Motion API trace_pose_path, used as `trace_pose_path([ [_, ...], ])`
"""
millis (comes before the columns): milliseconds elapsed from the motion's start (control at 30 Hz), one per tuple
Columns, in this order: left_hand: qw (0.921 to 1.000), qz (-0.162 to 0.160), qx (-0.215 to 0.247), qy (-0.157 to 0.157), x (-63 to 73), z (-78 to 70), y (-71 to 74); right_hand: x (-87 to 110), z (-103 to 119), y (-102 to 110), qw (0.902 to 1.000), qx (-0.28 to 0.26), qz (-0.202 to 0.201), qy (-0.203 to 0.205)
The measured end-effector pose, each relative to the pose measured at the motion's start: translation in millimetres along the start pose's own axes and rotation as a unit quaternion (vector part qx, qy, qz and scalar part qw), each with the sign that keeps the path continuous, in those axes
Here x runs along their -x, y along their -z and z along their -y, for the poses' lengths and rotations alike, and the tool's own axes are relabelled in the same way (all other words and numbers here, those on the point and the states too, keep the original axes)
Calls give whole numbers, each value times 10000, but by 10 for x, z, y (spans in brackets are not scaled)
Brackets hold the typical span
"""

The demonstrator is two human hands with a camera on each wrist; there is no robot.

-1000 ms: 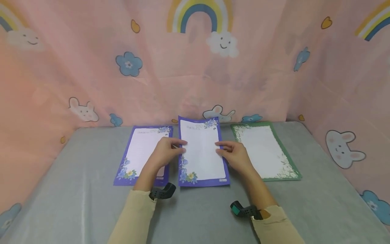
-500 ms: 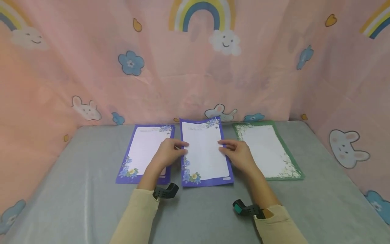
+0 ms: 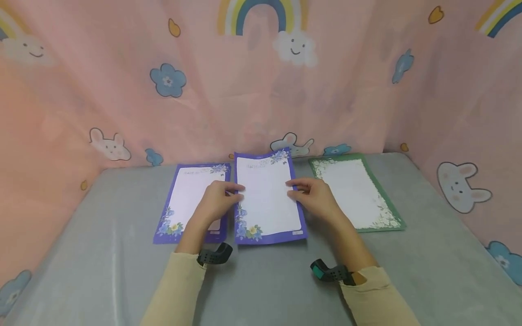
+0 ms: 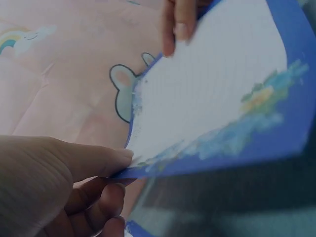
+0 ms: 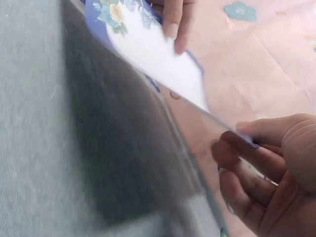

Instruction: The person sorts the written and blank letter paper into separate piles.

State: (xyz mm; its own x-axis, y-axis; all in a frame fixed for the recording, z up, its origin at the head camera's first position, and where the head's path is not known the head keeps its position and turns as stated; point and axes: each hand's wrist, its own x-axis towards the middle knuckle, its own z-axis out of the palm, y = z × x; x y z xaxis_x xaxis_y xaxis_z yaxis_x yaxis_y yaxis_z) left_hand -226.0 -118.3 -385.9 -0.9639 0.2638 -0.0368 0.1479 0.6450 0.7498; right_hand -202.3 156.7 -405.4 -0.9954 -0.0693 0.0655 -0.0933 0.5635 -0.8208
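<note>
Between both hands is a sheet of purple-bordered stationery paper point(image 3: 267, 203) with blue flowers in its corners and a white middle. My left hand point(image 3: 218, 199) pinches its left edge, thumb on the face and fingers behind, as the left wrist view shows on the paper point(image 4: 212, 89). My right hand point(image 3: 314, 197) pinches the right edge. In the right wrist view the sheet point(image 5: 158, 64) is held off the table, and a shadow lies below it. A matching purple-bordered sheet point(image 3: 191, 190) lies at the left, partly hidden by my left hand and forearm.
A stack of green-bordered paper point(image 3: 355, 190) with white flowers lies at the right. Everything rests on a grey cloth-covered table point(image 3: 261, 290). A pink curtain point(image 3: 244, 104) with rainbows and rabbits hangs at the back and sides. Each wrist wears a black camera band point(image 3: 216, 254).
The whole view has shifted slightly. The purple-bordered sheet stays pinched between both hands, with its tilt changing a little. The papers on both sides lie where they were.
</note>
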Motion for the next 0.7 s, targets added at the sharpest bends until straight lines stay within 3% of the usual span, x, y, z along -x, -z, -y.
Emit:
trace_pose_path([
  [200, 9990, -30, -454, -42, 91, 84, 101, 20, 139, -60, 9990, 197, 300, 255],
  [467, 9956, -93, -931, 48, 175, 235, 357, -35, 376, -260, 9967, 332, 578, 453],
  [700, 9959, -243, -876, -22, 183, 419, 513, -106, 579, -390, 9946, -64, 956, 392],
])
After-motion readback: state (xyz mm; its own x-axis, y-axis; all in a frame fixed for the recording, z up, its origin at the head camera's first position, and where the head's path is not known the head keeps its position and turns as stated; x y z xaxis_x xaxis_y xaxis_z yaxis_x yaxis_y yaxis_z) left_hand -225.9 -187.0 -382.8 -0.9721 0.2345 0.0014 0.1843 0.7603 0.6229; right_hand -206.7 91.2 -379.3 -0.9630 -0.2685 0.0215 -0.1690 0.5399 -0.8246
